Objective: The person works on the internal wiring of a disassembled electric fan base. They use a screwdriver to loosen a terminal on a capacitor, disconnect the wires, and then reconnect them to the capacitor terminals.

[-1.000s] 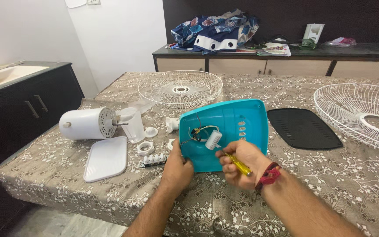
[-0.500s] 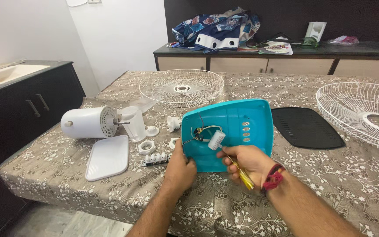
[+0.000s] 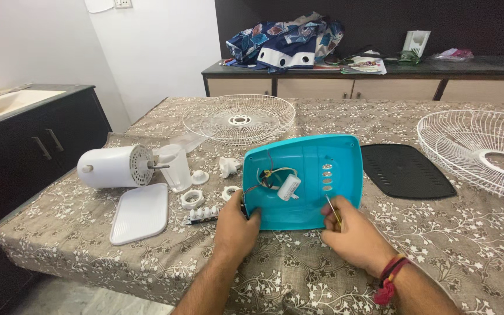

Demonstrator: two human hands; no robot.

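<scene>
A turquoise plastic fan base cover (image 3: 310,169) lies tilted up on the table, its hollow inside toward me, with wires and a white capacitor (image 3: 289,186) in it. My left hand (image 3: 235,224) grips the cover's lower left corner. My right hand (image 3: 354,236) is closed on a yellow-handled screwdriver (image 3: 333,210), whose shaft points up into the cover near its row of slots.
A white fan motor (image 3: 115,167) lies at the left, beside a white flat panel (image 3: 141,213), small white rings and a switch block (image 3: 204,214). Two white wire grilles (image 3: 239,118) (image 3: 485,151) and a black plate (image 3: 406,171) sit farther back. A dark cabinet stands at the left.
My right hand has shifted right and down with the screwdriver, its tip moving from the capacitor area toward the slots. The left hand stays on the cover's corner.
</scene>
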